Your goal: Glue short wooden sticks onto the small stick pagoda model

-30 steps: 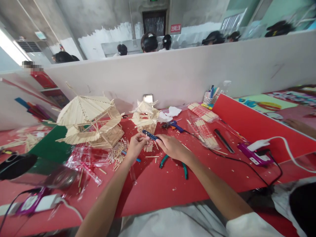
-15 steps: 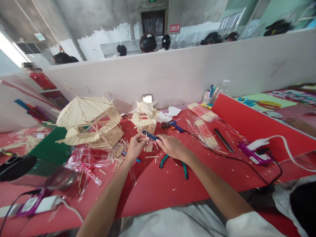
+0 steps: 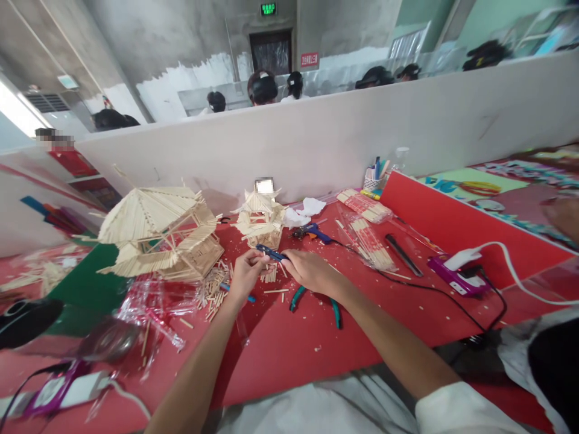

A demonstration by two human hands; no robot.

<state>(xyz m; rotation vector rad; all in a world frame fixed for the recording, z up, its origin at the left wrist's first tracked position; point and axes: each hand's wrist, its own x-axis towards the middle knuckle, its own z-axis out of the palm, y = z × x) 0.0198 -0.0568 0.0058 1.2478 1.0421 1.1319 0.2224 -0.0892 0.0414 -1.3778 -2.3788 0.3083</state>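
Observation:
My right hand (image 3: 310, 269) is closed around a slim dark blue tool that looks like a utility knife (image 3: 270, 252), its far end pointing left. Beside it my left hand (image 3: 246, 274) is pinched shut close to the tool; what its fingertips hold is too small to make out. Under my right hand lie pliers with green handles (image 3: 336, 313), their jaws hidden. Short wooden sticks (image 3: 275, 292) lie below both hands. Just beyond stands a small stick-built pavilion (image 3: 260, 220), and a larger stick pavilion (image 3: 156, 232) stands to the left.
A blue glue gun (image 3: 316, 232) and bagged sticks (image 3: 371, 244) lie to the right, near a purple power strip (image 3: 456, 277). Crumpled clear plastic (image 3: 158, 307) and a dark-lidded bottle (image 3: 31, 322) are at left. A white partition (image 3: 316, 144) runs behind the table.
The camera view has shifted slightly, so the scene sits a little further left. Both hands keep nearly the same pose, with the blue tool still in my right hand.

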